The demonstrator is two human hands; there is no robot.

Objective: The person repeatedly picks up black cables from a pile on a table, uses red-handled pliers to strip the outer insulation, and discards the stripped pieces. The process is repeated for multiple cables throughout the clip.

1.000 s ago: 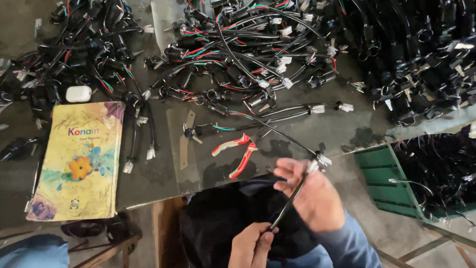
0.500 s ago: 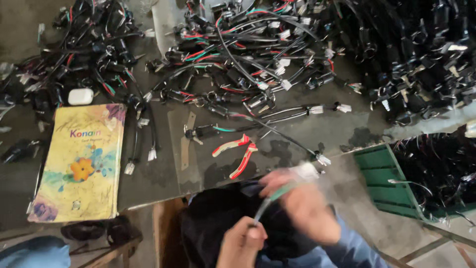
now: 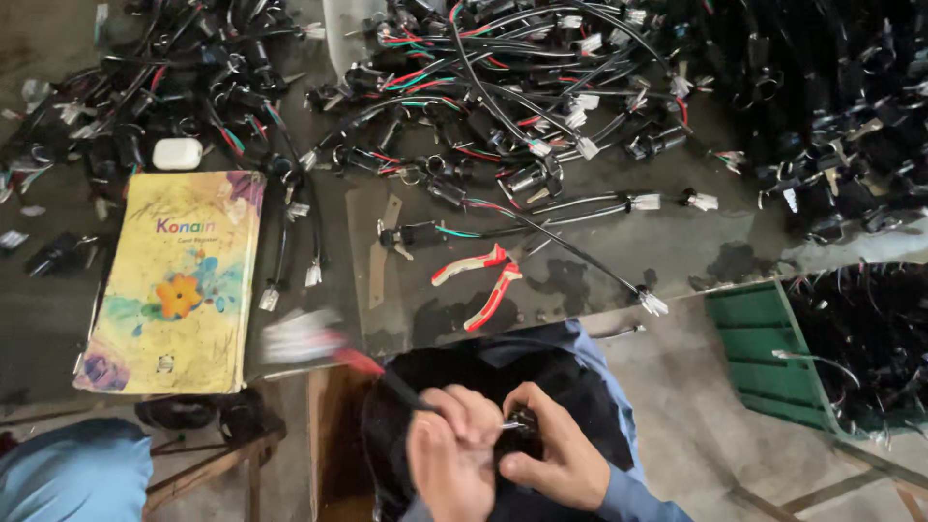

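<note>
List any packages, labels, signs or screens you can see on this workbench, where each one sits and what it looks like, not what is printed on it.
Yellow rectangular book with a printed cover: lies flat at the left of the bench; orange flower, green and purple splashes.
Small white rounded case: just above the book's top edge, among black cables; plain, no marking visible.
No screens or signs in view.

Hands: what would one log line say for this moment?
left hand: grips black wire | right hand: holds small black part | hands: together over lap | red pliers: on table, untouched
</note>
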